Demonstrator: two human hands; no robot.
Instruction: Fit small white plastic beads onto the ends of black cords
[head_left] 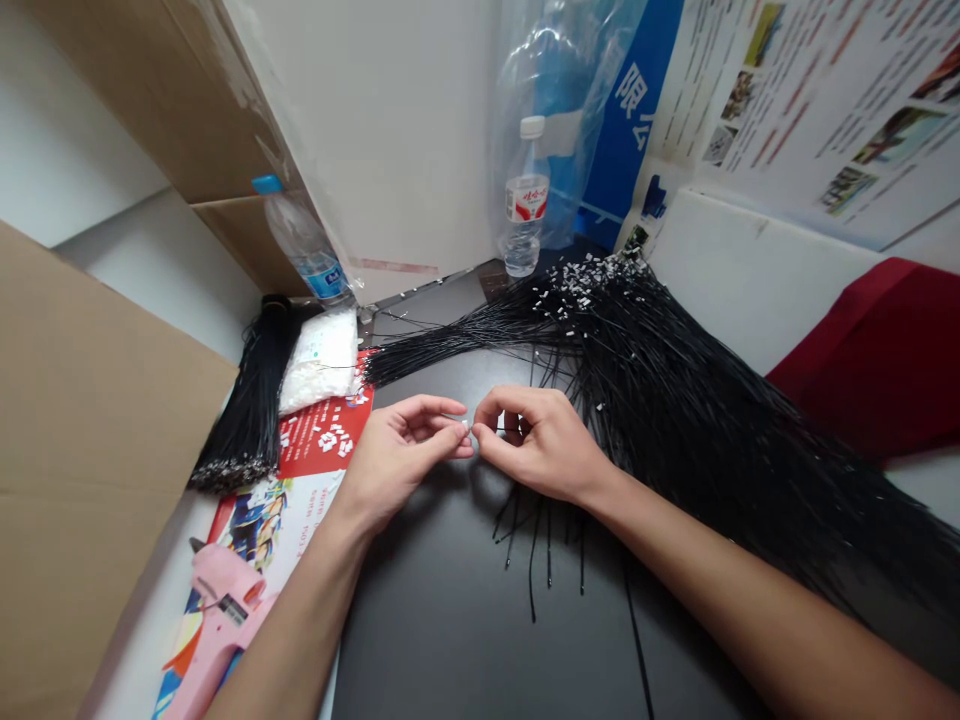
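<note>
My left hand (401,445) is closed in a pinch, with a tiny white connector (466,425) between thumb and fingertip. Facing it, almost tip to tip, my right hand (544,440) pinches a thin black wire (511,431), most of which the fingers hide. Whether the wire sits inside the connector is too small to tell. Beside my right forearm lies a big heap of black wires (690,430), many with white connectors at the far end. A thinner bundle of black wires (457,340) stretches left behind both hands. Several loose white connectors (337,440) rest on a red printed sheet (304,455).
At left are a tied black wire bundle (251,400), a white plastic bag (321,358), a pink glue gun (225,610) and a cardboard flap (90,450). Two bottles, one blue-capped (307,240) and one white-capped (525,210), stand at the back. Dark red cloth (885,360) lies right.
</note>
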